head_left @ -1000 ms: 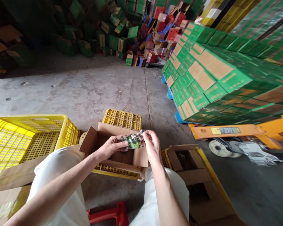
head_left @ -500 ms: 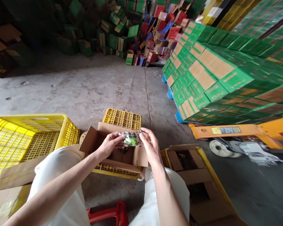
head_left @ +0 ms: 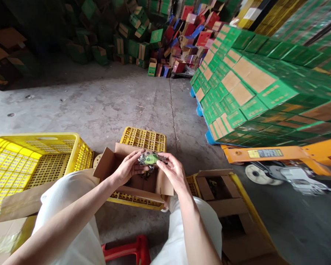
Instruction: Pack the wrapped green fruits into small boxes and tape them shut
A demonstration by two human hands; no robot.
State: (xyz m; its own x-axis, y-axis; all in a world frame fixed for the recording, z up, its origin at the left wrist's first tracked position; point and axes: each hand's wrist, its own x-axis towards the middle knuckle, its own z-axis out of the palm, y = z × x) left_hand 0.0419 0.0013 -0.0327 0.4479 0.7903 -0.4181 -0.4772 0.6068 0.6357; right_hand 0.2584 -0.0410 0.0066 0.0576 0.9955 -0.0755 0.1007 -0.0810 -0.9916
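Between my two hands is a small green item in a clear plastic wrapper with dark print; its kind I cannot make out. My left hand pinches the wrapper's left end. My right hand has its fingers on the right end. Below them stands an open cardboard box, its flaps folded out, resting on an upturned yellow plastic crate. Inside the box, partly hidden by the hands, lies something dark and shiny.
A large yellow crate stands at the left. Open cardboard boxes sit at the right in a yellow crate. An orange pallet jack and stacked green cartons are beyond. A red stool is below.
The wrapped green item has turned and tilted between my hands. My right fingers have shifted inward and lower along the wrapper, and the left fingers have spread round their end.
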